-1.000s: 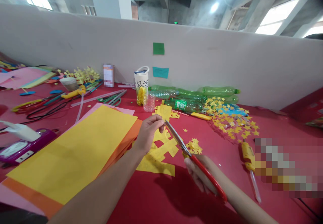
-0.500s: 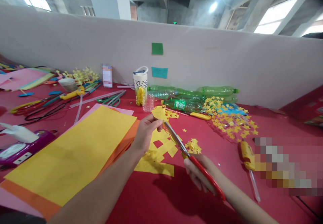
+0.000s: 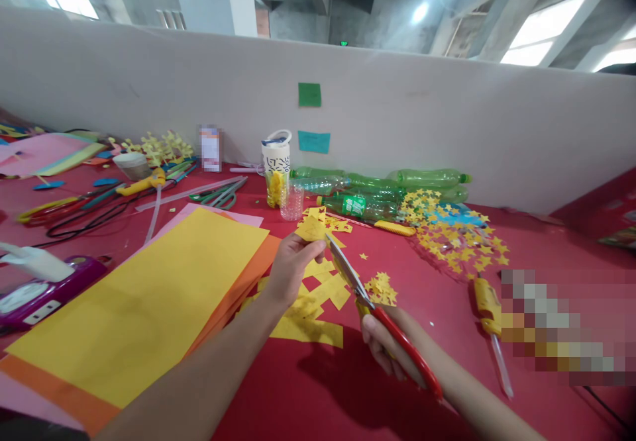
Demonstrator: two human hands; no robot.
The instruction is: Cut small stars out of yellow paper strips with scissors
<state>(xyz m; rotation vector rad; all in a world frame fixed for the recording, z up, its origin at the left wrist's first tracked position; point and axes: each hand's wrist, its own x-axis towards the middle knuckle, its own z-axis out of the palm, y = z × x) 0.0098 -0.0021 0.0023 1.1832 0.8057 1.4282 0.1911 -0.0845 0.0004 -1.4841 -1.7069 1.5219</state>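
Between the thumb and fingers of my left hand is a small piece of yellow paper. My right hand is closed round the red handles of a pair of scissors. The blade tips point up and left, right beside the held piece; whether they touch it I cannot tell. Yellow paper scraps lie on the red table below my hands. A small heap of cut yellow stars rests just beyond the scissors, and one loose star lies near it.
Large yellow sheets over orange ones cover the left. Green plastic bottles, a clear cup and a patterned tumbler stand or lie at the back. A glue gun and a star cluster are right; a purple power strip is left.
The yellow piece in my left hand has turned and shifted slightly, and its edge now sits differently against the blade tips. My right hand with the scissors has barely moved.
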